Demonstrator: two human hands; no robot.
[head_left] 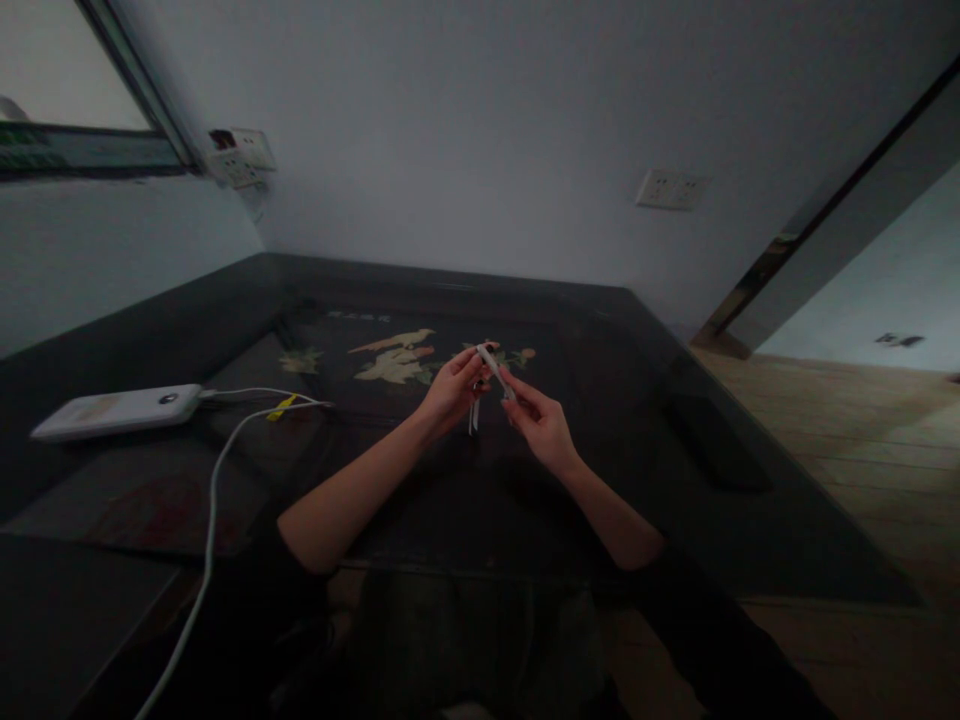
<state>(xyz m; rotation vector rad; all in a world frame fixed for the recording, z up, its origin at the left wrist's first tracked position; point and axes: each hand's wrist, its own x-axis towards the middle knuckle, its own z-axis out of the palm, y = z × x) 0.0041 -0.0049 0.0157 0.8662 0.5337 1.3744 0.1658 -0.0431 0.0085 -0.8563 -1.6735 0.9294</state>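
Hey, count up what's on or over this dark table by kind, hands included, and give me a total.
Hands: 2, left hand and right hand
Small white strip held between them: 1
White power bank: 1
White cable: 1
Total: 5

A small white strip (491,372) is showing pale between the left hand (452,385) and the right hand (538,420), against the dark table (675,480). The table is looking near-black and glossy, carrying an inlaid picture (397,358) in cream, tan and muted green at about eleven o'clock from the hands. At nine o'clock a white power bank (116,411) is lying, trailing a white cable (214,500) with a yellow tag (283,406). The sleeves are appearing black. The wall (487,130) is reading pale grey with a white socket plate (670,189) at one o'clock; the floor (862,450) at three o'clock is showing light brown wood.
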